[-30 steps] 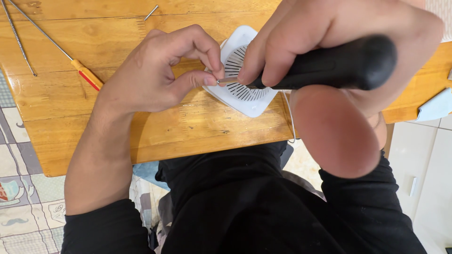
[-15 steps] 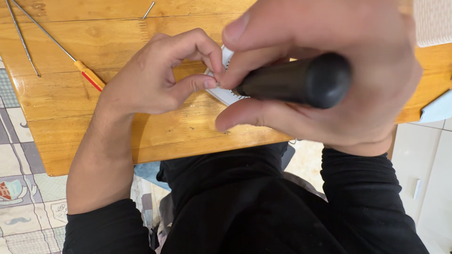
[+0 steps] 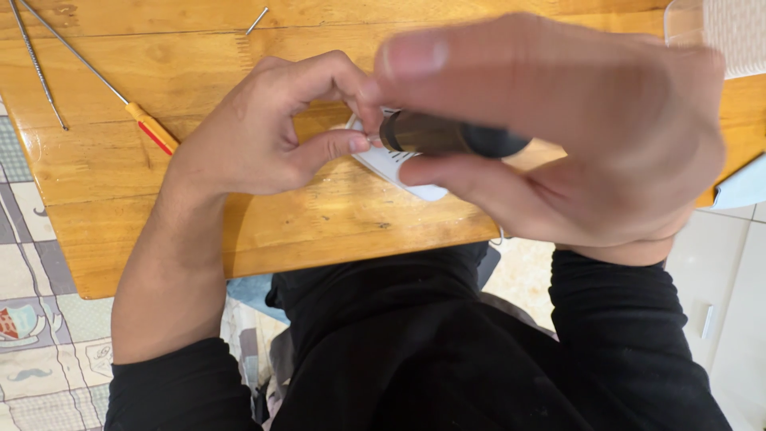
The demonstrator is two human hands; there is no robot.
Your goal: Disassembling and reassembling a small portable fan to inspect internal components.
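Fingers of the right hand [image 3: 558, 136] wrap a dark tool handle [image 3: 451, 137], held close to the camera and lying roughly level, its left end pointing at the left hand [image 3: 271, 128]. That left hand is closed in a pinch, thumb and forefinger pressed together on the edge of a small white plastic part [image 3: 399, 172]; whether they also hold something tiny I cannot tell. The white part lies flat on the wooden counter [image 3: 239, 231], mostly hidden under the right hand, near the counter's front edge. Left of the hands, well apart, lie a thin screwdriver with an orange handle [image 3: 148, 126] and a thin metal rod [image 3: 36, 68]. Bare wood stretches between them and the left hand. A small nail [image 3: 257, 20] lies near the far edge.
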